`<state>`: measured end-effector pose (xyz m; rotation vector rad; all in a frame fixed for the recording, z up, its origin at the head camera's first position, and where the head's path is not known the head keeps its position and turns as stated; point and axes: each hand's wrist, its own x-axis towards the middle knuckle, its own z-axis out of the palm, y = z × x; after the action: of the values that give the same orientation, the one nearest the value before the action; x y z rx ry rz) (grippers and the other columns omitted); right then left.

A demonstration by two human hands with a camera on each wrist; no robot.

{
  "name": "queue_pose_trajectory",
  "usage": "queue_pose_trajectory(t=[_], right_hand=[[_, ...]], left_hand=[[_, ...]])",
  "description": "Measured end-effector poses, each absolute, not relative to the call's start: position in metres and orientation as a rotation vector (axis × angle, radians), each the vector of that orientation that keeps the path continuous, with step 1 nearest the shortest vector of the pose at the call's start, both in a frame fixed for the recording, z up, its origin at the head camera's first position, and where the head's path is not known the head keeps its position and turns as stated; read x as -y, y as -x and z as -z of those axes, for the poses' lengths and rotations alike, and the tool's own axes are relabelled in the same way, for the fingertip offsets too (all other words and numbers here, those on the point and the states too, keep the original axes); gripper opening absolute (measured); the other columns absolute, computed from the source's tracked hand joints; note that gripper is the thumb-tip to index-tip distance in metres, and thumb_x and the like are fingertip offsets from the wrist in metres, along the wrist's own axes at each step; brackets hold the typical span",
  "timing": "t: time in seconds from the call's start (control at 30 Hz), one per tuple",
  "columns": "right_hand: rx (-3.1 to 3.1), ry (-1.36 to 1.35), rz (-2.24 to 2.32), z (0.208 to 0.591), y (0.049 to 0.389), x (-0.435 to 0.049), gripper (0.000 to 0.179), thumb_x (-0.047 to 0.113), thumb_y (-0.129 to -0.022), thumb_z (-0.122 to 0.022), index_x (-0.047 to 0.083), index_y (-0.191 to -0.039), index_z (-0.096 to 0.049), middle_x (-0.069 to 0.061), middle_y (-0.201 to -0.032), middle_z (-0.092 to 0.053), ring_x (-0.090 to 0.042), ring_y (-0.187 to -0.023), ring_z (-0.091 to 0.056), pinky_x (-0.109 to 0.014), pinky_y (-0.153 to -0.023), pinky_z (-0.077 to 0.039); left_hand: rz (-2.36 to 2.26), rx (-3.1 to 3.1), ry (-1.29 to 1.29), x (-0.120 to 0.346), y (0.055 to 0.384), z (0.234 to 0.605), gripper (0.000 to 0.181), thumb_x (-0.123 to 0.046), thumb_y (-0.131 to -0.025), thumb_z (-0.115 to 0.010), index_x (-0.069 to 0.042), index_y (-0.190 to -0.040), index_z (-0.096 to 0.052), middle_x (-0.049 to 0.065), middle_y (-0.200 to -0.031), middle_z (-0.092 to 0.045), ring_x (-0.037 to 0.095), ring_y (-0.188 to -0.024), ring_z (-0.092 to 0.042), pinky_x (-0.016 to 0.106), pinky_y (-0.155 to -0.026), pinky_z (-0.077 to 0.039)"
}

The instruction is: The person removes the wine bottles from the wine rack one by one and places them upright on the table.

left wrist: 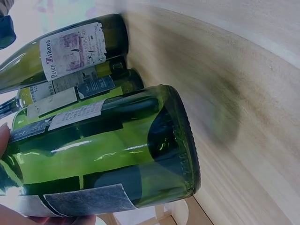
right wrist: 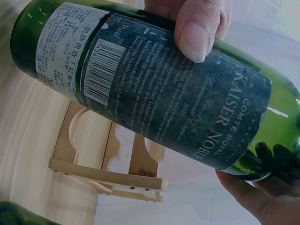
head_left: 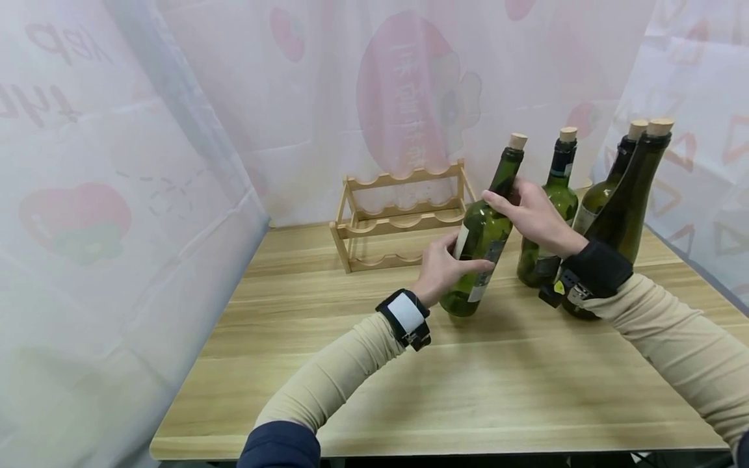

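Both hands hold a green wine bottle (head_left: 481, 244) with a cork in its mouth. It leans with its neck to the right, and its base appears off the tabletop. My left hand (head_left: 440, 268) grips the lower body, thumb across the dark label. Higher up, my right hand (head_left: 537, 216) grips the bottle around the shoulder. A dark label with a barcode (right wrist: 103, 72) faces the right wrist camera. In the left wrist view the bottle's base (left wrist: 176, 145) shows close up. Left of the bottle stands a light wooden wine rack (head_left: 383, 227) with scalloped rails.
Several more corked bottles stand on the right: a green bottle (head_left: 564, 198) behind my right hand, a partly hidden bottle (head_left: 597, 198), and a tall dark bottle (head_left: 629, 208) beside my right wrist. The wooden table (head_left: 292, 377) is bordered by printed curtains (head_left: 316, 117).
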<state>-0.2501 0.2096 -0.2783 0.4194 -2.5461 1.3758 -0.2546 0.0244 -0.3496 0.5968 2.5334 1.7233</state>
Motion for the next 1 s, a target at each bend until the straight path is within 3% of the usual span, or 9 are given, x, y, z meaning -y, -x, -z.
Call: queue_pose_trajectory(t=[0.47,0.63,1.0], right_hand=[[2.598,-0.361,-1.299,0.280,0.248,-0.223,0.051,0.048,-0.098,-0.047,0.003,-0.123,-0.049,-0.013,-0.100,-0.053,-0.024,-0.083,-0.045,-0.032,-0.069,-0.035],[2.582,-0.361,-1.278,0.280,0.246,-0.227,0.047,0.046,-0.099,-0.048,0.003,-0.120,-0.052,-0.013,-0.097,-0.053,-0.025,-0.080,-0.046,-0.029,-0.065,-0.036],[2.587,-0.349,-1.220,0.280,0.245,-0.238,0.046,0.046,-0.099,-0.048,0.004,-0.118,-0.052,-0.015,-0.093,-0.051,-0.022,-0.074,-0.044,-0.029,-0.064,-0.034]], left_hand=[[-1.726,-2.498,-0.598,-0.037,0.255,0.352,0.052,-0.034,-0.069,-0.087,-0.025,-0.115,-0.064,-0.002,-0.103,-0.071,0.005,-0.085,-0.065,0.025,-0.075,-0.054],[-1.736,-2.481,-0.602,-0.041,0.254,0.352,0.053,-0.032,-0.070,-0.087,-0.021,-0.116,-0.064,0.006,-0.108,-0.071,0.005,-0.084,-0.064,0.024,-0.074,-0.054],[-1.740,-2.469,-0.643,-0.052,0.255,0.352,0.052,-0.032,-0.070,-0.087,-0.020,-0.115,-0.064,0.006,-0.106,-0.071,0.002,-0.081,-0.063,0.020,-0.071,-0.053]])
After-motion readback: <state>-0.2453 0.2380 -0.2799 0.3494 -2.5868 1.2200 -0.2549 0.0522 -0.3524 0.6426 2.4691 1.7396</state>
